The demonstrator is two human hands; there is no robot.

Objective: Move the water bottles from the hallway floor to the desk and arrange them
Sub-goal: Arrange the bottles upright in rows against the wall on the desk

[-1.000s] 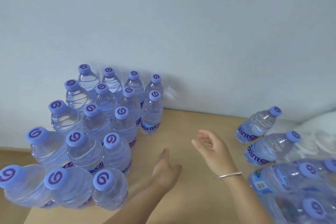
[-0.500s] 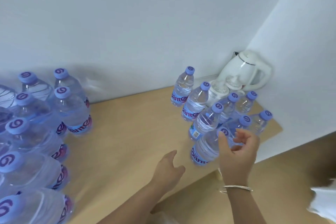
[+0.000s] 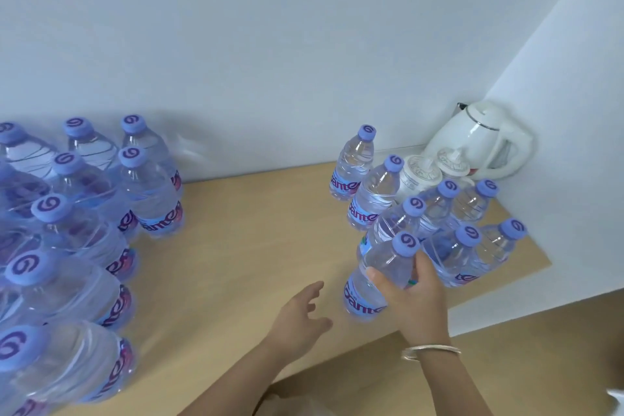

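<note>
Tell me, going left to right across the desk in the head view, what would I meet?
Big cluster of bottles → left hand → bottle gripped by right hand → white kettle.

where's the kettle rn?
The white kettle stands in the desk's far right corner against the wall, just behind two white lidded cups and the right-hand cluster of bottles.

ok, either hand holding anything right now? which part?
Right hand grips the nearest bottle of the right-hand cluster around its upper body, just below the cap, fingers wrapped round it. Left hand holds nothing.
</note>
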